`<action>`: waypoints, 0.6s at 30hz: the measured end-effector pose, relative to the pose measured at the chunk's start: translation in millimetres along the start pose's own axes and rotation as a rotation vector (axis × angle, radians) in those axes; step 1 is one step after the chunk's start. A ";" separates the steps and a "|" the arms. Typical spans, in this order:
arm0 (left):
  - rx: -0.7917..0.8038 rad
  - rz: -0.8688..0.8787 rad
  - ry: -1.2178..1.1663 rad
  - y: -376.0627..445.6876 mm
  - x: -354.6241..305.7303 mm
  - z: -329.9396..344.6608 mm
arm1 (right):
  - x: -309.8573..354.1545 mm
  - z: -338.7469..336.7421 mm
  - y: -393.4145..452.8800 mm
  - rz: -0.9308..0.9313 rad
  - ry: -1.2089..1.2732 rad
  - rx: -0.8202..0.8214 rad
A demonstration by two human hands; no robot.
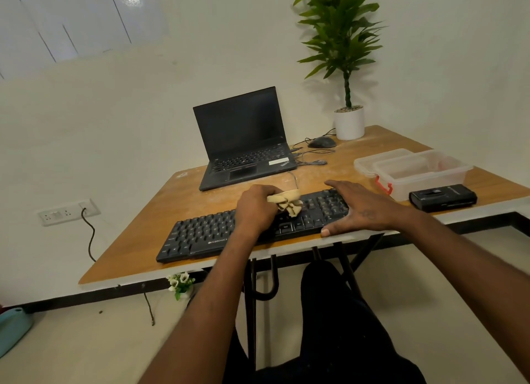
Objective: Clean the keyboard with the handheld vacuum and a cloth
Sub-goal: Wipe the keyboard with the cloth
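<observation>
Black keyboard (252,233) lies along the near edge of the wooden bench (160,220), angled, right end farther back. Brand print on the front lip reads ZEBRONICS.

Left hand (256,208) is curled round a bunched tan cloth (288,202) and holds it down on the keys around the middle of the board. Cloth sticks out to the right of the fist.

Right hand (358,207) lies flat on the right end of the keyboard, fingers straight and spread over the number-pad area, thumb on the front edge (gripping nothing, just pressing down).

Black handheld vacuum (443,197) lies on the bench to the right of the keyboard, apart from both hands, just in front of a clear plastic box (421,172) with red clips; its lid sits beside it.

Further back: open laptop (243,139) with dark screen, wired mouse (321,142), potted plant (348,122) at the far corner.

Wall socket (68,211) on the left with a cable plugged in. Small flower pot (180,284) on the floor under the bench edge.
</observation>
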State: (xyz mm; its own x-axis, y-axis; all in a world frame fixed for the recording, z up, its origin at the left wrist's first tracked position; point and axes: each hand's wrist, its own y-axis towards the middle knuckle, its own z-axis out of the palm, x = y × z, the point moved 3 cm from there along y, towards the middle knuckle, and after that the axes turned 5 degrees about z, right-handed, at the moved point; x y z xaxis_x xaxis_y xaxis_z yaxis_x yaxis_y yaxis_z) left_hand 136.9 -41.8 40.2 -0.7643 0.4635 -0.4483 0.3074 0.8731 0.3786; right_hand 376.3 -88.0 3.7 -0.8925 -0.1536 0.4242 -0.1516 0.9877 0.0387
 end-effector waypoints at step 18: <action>0.021 -0.007 0.069 -19.9 -18.1 1.9 | -1.9 1.9 2.0 -0.005 0.008 -0.004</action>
State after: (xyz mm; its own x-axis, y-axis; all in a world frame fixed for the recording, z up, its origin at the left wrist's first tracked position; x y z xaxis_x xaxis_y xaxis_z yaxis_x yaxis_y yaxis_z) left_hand 145.7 -67.3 39.2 -0.8035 0.4461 -0.3942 0.3128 0.8798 0.3581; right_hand 376.9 -85.8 1.3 -0.8881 -0.1584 0.4315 -0.1545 0.9870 0.0444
